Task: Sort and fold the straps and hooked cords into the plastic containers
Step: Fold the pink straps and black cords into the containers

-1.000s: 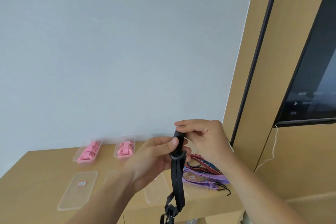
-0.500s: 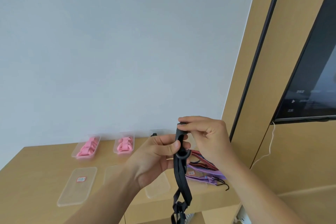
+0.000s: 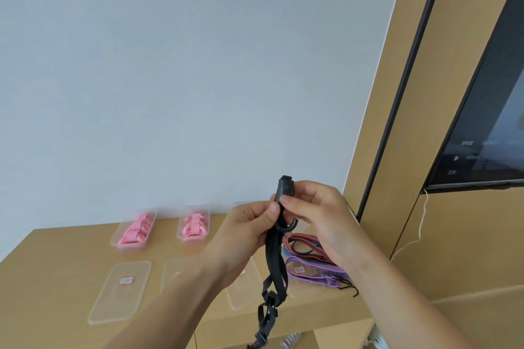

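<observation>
A black hooked strap (image 3: pixel 274 269) hangs in the air above the wooden table (image 3: pixel 51 278). My left hand (image 3: pixel 243 232) pinches it just under its top end. My right hand (image 3: pixel 314 215) grips the black end piece and the hook at the top. The strap's lower end dangles past the table's front edge. Two clear containers (image 3: pixel 135 228) (image 3: pixel 194 224) at the back hold folded pink straps. A heap of red-striped and purple hooked cords (image 3: pixel 314 261) lies on the table under my right wrist.
Several clear lids lie flat on the table, one with a red label at the left (image 3: pixel 120 290), others partly hidden by my left arm. A wooden wall panel (image 3: pixel 377 122) and a dark screen (image 3: pixel 487 122) stand to the right. A white cable (image 3: pixel 419 232) hangs there.
Both hands have lifted the strap's top end a little higher. The black end piece now sticks out above my right fingers and the hook curves below them.
</observation>
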The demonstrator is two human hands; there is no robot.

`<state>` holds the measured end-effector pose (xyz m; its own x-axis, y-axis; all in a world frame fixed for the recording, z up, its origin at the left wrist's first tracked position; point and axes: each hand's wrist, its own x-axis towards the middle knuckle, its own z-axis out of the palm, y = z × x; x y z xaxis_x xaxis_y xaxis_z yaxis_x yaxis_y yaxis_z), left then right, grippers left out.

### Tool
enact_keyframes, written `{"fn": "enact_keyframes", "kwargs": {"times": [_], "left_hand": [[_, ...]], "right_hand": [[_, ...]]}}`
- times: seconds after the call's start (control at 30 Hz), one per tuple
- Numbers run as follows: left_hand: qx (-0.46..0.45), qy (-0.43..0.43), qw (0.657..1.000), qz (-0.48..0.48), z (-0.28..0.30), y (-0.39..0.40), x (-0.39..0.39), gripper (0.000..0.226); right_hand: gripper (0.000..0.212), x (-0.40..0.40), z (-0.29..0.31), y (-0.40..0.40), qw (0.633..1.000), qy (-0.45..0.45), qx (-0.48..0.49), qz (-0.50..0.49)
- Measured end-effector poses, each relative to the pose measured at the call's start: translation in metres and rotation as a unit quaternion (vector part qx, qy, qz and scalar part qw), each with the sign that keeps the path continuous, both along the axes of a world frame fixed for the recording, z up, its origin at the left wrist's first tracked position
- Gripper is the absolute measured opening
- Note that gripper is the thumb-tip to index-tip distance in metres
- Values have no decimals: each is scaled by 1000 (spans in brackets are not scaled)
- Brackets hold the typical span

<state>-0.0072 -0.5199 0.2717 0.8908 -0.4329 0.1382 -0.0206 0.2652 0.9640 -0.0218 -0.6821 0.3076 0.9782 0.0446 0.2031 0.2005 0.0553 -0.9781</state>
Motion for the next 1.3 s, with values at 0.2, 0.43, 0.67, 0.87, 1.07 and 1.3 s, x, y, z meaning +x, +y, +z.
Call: {"fn": "enact_keyframes", "kwargs": {"times": [0.2,0.43,0.67,0.87,1.07,1.3], "left_hand": [[29,10,999,-39,-15,7,4,31],[51,54,997,20,-20,0,2,24],[-78,200,976,21,-14,-6,-1,46],[-109,240,964,30,-14,-10,2,45],[24,151,979,137,-22,-10,10,43],[115,44,973,197,-25,-14,12,48]], "right_hand": [[6,5,1,2,998,11,38,-56],[30,9,2,6,996,-6,68,-66],[36,0,-7,14,986,-124,-44,-101],[44,-8,-21,22,982,-143,-55,-111],[37,-4,-17,16,977,-151,-56,-141],[31,10,-2,9,990,-48,72,-109]]}}
